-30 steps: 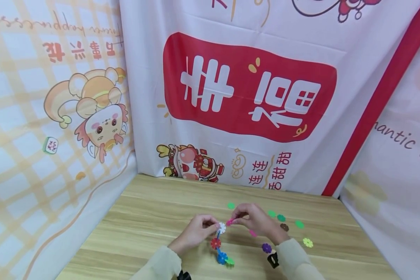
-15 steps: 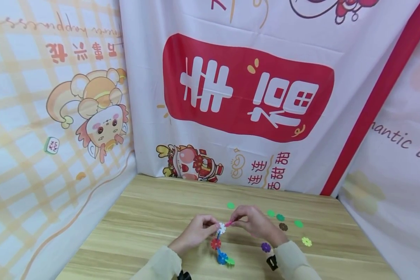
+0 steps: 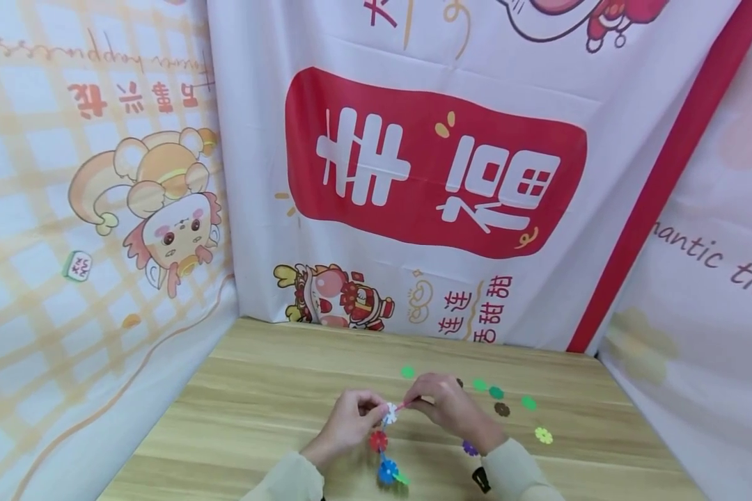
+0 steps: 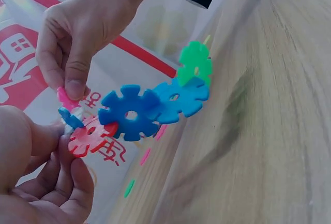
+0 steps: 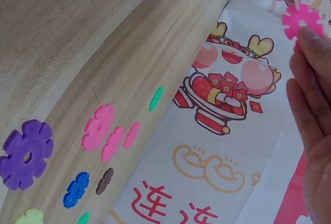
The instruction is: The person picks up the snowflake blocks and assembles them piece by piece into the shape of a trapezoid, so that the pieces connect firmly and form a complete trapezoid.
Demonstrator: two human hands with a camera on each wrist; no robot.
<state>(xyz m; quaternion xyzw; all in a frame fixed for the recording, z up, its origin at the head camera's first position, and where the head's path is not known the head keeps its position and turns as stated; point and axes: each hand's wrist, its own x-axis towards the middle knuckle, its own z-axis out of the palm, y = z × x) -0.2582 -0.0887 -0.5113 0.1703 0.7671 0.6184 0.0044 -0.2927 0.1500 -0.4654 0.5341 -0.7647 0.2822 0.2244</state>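
Observation:
My left hand (image 3: pixel 347 422) pinches a white notched disc (image 3: pixel 390 414) at the upper end of a linked chain. My right hand (image 3: pixel 445 403) pinches a pink notched disc (image 5: pixel 300 19) between thumb and finger, its edge meeting the white one at an angle. Below the white piece, the left wrist view has a small blue disc (image 4: pixel 70 118) and a red disc (image 4: pixel 85 138). From there the chain runs through a dark blue disc (image 4: pixel 132 113) and a lighter blue disc (image 4: pixel 182 100) to a green disc (image 4: pixel 195 62). Fingers partly cover the white and pink discs.
Loose discs lie on the wooden table (image 3: pixel 276 376) around the right hand: purple (image 5: pixel 27 155), pink (image 5: pixel 97 127), blue (image 5: pixel 76 189), brown (image 3: pixel 502 409), yellow (image 3: pixel 543 435) and several green (image 3: pixel 529 403). Printed cloth (image 3: pixel 257 278) hangs behind the table and along both sides.
One second ago the pink disc was apart from the white one; my right hand has brought it left against the white edge. My left hand keeps its pinch. The head view has shifted slightly.

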